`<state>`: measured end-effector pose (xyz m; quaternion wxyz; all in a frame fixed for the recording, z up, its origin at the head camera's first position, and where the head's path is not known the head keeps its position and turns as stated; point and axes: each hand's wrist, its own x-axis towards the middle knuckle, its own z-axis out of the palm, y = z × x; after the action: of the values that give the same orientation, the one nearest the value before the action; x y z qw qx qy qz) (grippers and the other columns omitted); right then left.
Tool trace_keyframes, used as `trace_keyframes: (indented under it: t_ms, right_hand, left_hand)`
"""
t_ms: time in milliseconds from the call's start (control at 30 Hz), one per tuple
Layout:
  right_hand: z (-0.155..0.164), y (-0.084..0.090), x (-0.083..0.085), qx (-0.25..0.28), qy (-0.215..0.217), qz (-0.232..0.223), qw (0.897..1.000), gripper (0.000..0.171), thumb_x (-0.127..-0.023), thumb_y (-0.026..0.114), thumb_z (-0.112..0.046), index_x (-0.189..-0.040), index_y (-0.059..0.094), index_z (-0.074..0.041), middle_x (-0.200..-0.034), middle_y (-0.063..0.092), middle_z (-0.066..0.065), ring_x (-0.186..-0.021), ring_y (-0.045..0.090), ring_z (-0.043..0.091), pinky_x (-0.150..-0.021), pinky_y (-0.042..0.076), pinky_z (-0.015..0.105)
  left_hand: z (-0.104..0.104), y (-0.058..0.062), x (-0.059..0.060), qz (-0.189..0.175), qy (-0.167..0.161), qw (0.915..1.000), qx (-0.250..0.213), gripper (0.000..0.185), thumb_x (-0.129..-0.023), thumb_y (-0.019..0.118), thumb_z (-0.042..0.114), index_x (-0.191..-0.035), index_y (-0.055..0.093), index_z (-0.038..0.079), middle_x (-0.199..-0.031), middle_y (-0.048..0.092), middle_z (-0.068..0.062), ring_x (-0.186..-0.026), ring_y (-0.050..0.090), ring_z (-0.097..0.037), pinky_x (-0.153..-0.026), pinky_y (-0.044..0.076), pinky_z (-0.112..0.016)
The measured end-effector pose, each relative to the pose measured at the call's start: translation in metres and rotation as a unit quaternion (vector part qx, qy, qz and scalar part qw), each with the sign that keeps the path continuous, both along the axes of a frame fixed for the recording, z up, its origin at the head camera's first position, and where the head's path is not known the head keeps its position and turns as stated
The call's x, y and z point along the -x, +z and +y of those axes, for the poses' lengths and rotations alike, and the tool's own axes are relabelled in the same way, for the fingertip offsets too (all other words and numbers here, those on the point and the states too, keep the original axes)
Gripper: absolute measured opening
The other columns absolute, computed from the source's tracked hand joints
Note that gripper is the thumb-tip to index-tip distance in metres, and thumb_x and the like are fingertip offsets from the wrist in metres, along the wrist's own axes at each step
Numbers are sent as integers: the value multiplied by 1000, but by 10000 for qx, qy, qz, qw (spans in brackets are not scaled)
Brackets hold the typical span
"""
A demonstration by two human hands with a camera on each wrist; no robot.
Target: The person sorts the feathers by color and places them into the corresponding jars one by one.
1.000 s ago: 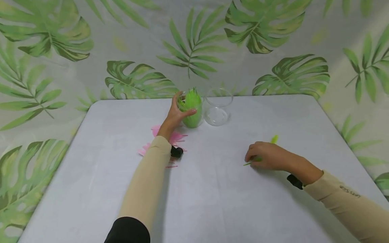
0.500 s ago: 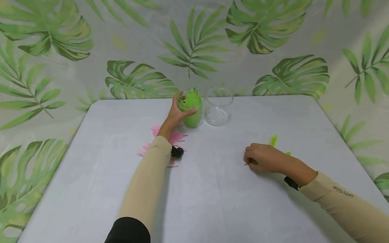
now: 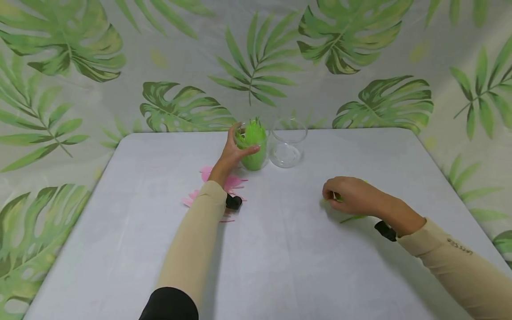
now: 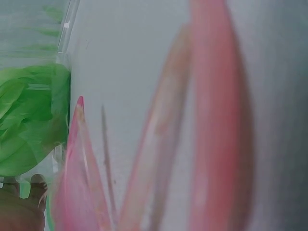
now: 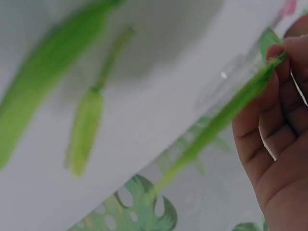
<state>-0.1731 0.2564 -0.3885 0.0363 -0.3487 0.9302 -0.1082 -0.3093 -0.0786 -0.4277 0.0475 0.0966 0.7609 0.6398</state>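
At the back of the table my left hand holds a clear cup, thumb across its front and fingers round the far side. Green feathers fill it, quills up. My right hand is raised slightly over the table, pinching a green feather by its quill between thumb and fingertips. Below it lie more green feathers, partly hidden by the hand in the head view. Pink feathers lie under and beside my left forearm, and loom close in the left wrist view.
A second clear cup stands just right of the filled one, with nothing visible in it. White cloth covers the table. Behind its back edge hangs a leaf-printed curtain.
My right hand first moves slightly towards me, then lifts up and away from the table with a green feather pinched in it. The left hand stays on the cup.
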Motion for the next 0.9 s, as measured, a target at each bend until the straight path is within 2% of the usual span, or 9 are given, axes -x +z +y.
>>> trace_keyframes:
  t_ms: [133,267,367,567,900]
  right_hand:
    - [-2,13,8,267,58,215,9994,18,-87,70,-1,-102,68,-11,-89,66,-5,-78,57,5,-69,52,25]
    - [-3,31,19,704,109,366,9968,31,-88,68,1,-117,67,-11,-90,64,-5,-76,55,6,-66,51,27]
    - [-2,44,28,964,114,539,9938,36,-88,68,2,-121,66,-12,-90,64,-4,-75,54,6,-65,50,27]
    - [-1,60,42,1297,135,905,9873,36,-86,69,6,-119,67,-10,-88,64,-2,-76,56,7,-67,51,27]
    - [-12,74,56,1498,-54,912,9845,26,-91,67,1,-114,71,-10,-88,67,2,-79,59,12,-69,51,25]
  left_hand:
    - [-1,5,-3,-107,-92,9999,-24,98,-83,77,24,-158,13,25,-161,27,-9,-153,22,-29,-124,21,-51]
    - [-1,18,-12,-255,-161,9995,-64,99,-83,77,21,-158,13,22,-163,24,-10,-154,19,-31,-124,19,-53]
    - [-1,26,-18,-270,-182,9995,-19,98,-84,76,20,-158,12,21,-163,24,-12,-154,19,-33,-124,20,-53]
    - [-1,29,-22,-355,-162,9992,97,97,-85,76,21,-158,12,24,-166,16,-11,-156,12,-32,-124,18,-54]
    - [-2,29,-22,-336,-167,9993,47,97,-85,76,22,-158,13,24,-167,14,-10,-156,10,-33,-124,17,-56]
